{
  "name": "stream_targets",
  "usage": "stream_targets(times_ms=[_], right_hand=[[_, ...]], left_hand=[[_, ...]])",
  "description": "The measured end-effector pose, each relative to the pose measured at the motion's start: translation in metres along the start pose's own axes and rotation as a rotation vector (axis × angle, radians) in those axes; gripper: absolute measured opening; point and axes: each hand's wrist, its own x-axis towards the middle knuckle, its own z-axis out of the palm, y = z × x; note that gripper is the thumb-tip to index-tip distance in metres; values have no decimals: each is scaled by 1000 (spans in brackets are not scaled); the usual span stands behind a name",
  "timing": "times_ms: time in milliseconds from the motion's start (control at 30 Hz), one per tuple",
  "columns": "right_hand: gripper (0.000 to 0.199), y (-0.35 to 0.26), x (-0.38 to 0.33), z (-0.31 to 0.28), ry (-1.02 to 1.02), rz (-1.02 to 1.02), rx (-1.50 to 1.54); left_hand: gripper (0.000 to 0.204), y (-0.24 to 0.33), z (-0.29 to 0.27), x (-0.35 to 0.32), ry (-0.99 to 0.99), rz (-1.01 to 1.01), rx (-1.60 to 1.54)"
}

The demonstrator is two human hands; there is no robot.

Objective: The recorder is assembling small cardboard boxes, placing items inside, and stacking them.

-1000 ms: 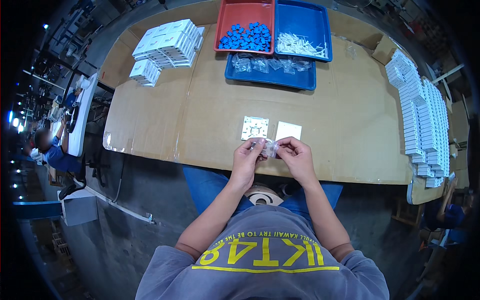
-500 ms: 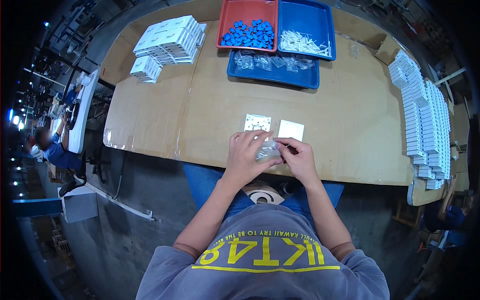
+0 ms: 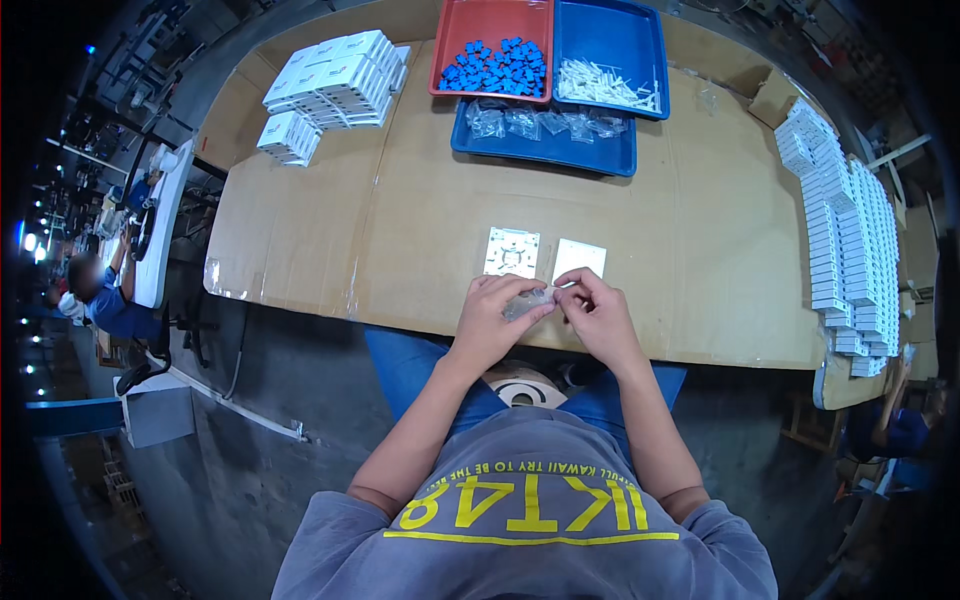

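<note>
Between my hands, just above the near edge of the table, is a small clear plastic bag [image 3: 525, 303]. My left hand [image 3: 490, 318] is closed round the bag's left side, thumb in front and fingers behind. The thumb and forefinger of my right hand [image 3: 597, 312] pinch the bag's right edge. What the bag contains is too small to make out. Just beyond my left fingers lies a white plastic plate with cutouts [image 3: 512, 252], its near edge close to them. A plain white square plate [image 3: 579, 258] lies to its right, beyond my right fingertips.
Far back stand a red tray [image 3: 493, 25] of blue parts and a blue tray [image 3: 610, 40] of white sticks. Both overlap a lower blue tray [image 3: 545, 155] with clear bags. White stacked pieces stand left [image 3: 330, 85] and right [image 3: 850, 240]. A co-worker [image 3: 115, 295] sits far left.
My left fingers have folded down closer round the bag, and less of it shows. The plate with cutouts is now less covered by my hand. The view has shifted slightly.
</note>
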Motion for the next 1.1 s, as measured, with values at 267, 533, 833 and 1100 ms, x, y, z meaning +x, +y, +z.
stream_targets(times_ms=[267, 533, 833, 1100], right_hand=[[32, 4, 7, -8, -105, -200, 167], [41, 11, 14, -12, -230, -92, 308], [63, -9, 21, -26, -621, 31, 65], [46, 14, 58, -67, -483, -166, -45]], left_hand=[[40, -9, 9, -1, -337, -594, -1090], [39, -15, 21, -9, -454, -760, -1363], [41, -26, 33, -10, -544, -704, -1407], [44, -33, 36, 3, -568, -768, -1485]])
